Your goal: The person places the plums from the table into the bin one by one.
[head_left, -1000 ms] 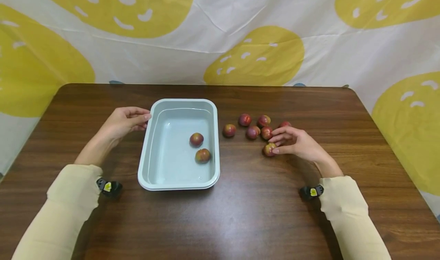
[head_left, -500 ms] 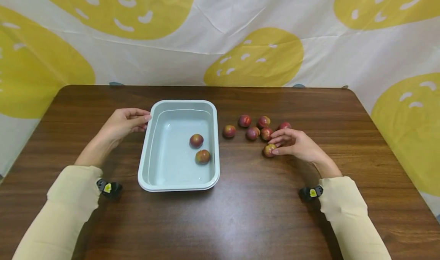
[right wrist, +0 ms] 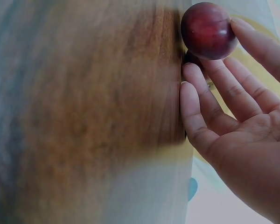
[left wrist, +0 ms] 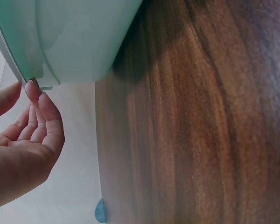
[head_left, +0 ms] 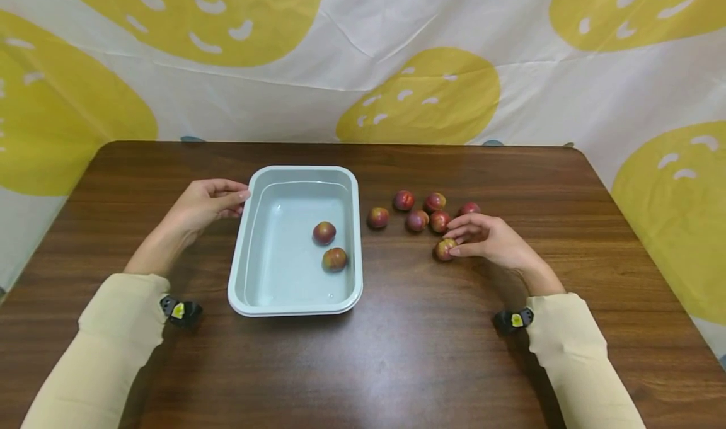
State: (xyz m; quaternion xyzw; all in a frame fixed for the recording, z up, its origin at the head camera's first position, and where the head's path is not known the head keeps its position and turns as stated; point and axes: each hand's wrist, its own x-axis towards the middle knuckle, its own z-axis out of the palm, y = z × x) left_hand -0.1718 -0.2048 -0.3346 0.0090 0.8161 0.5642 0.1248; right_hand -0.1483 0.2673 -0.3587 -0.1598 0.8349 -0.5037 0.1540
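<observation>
My left hand pinches the left rim of a pale blue-green plastic basin between thumb and fingertips; the left wrist view shows the left fingers at the edge. Two reddish plums, one behind the other, lie in the basin's right half. At the right, my right hand holds a yellow-red plum at table level, thumb on the near side and fingertips on the far side. Seen from the right wrist, this plum looks dark red and sits between thumb and fingertips.
Several more plums lie loosely grouped right of the basin, among them one close to its wall and one just behind my right hand. The brown wooden table ends at a white curtain with yellow shapes.
</observation>
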